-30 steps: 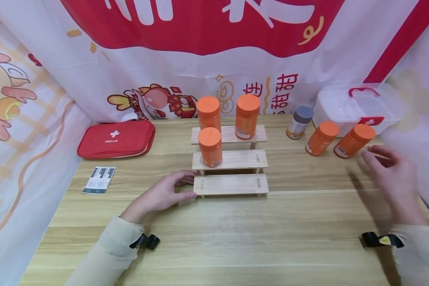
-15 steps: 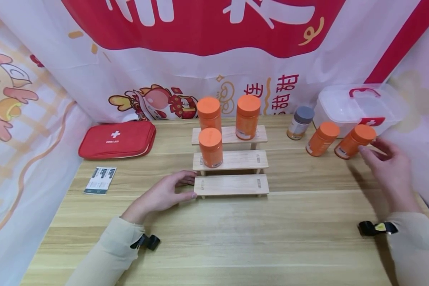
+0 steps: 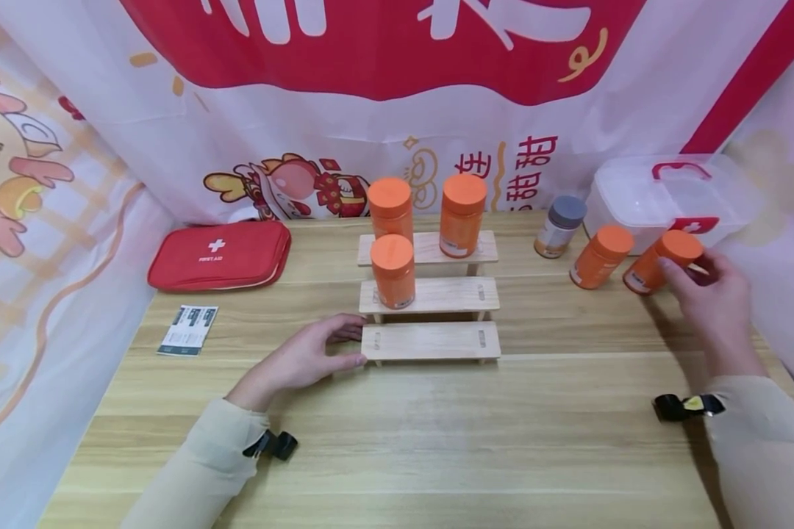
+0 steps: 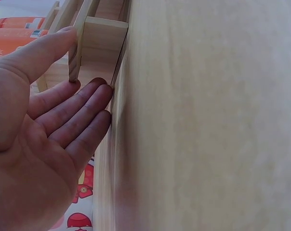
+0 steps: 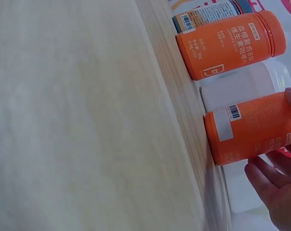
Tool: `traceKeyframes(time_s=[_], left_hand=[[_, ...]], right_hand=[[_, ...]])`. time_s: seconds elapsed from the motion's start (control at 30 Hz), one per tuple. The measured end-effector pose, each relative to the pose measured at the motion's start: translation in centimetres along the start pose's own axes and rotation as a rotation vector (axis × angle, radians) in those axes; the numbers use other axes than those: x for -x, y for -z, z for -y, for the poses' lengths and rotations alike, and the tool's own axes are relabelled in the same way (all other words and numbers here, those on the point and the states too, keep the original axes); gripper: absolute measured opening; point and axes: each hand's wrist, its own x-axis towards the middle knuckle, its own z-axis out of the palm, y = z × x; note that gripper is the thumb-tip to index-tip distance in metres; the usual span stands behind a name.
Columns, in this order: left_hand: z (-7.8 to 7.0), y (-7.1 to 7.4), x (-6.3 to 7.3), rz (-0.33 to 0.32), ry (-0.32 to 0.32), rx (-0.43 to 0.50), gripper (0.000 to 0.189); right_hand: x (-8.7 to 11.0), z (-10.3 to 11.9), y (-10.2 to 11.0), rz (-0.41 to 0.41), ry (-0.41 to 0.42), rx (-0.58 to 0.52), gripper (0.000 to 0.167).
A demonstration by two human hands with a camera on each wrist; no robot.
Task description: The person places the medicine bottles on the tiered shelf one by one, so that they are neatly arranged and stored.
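My right hand [image 3: 713, 300] has its thumb and fingers around the upper part of an orange vitamin bottle [image 3: 658, 266], the rightmost one, which stands on the table. The right wrist view has this bottle [image 5: 251, 129] with its barcode showing and part of the hand [image 5: 285, 192] cut off by the frame. At the left end of the lowest step of a three-step wooden stand [image 3: 430, 342], my left hand [image 3: 307, 356] holds the board between thumb and fingertips. Two orange bottles [image 3: 462, 217] stand on the top step, and another orange bottle [image 3: 394, 275] on the middle one.
Left of the held bottle stands another orange bottle [image 3: 601, 258], then a grey-capped bottle [image 3: 557, 234]. Behind them is a clear plastic box [image 3: 628, 195] with a red handle. A red first aid pouch [image 3: 218, 256] and a printed card [image 3: 188, 330] lie at the left.
My right hand has moved leftward from beside the rightmost orange bottle and closed around its upper part. My left hand stays at the stand's end.
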Motion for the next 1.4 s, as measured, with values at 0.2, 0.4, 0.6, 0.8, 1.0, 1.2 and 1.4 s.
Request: traceKeyframes(time_s=[0.2, 0.4, 0.6, 0.8, 1.0, 1.2, 1.4], left_hand=[[-0.1, 0.1, -0.1, 0.001, 0.000, 0.001, 0.068], [-0.2, 0.1, -0.1, 0.003, 0.008, 0.000, 0.067], [-0.3, 0.1, -0.1, 0.004, -0.002, 0.003, 0.066], [-0.3, 0.1, -0.1, 0.001, -0.006, 0.002, 0.067], [-0.1, 0.0, 0.0, -0.003, -0.019, -0.009, 0.066], [-0.1, 0.0, 0.0, -0.004, -0.017, 0.000, 0.066], [0.0, 0.0, 0.0, -0.004, -0.017, 0.008, 0.066]], right_hand=[[-0.3, -0.2, 0.0, -0.025, 0.003, -0.056, 0.077], [-0.3, -0.2, -0.1, -0.040, 0.001, -0.067, 0.076], [-0.1, 0.1, -0.1, -0.057, -0.018, -0.059, 0.077], [0.1, 0.1, 0.0, -0.068, -0.004, -0.083, 0.076], [0.6, -0.1, 0.1, -0.087, 0.027, -0.070, 0.072], [1.2, -0.3, 0.3, -0.092, 0.034, -0.027, 0.070], [2.1, -0.3, 0.2, -0.126, 0.038, 0.020, 0.069]])
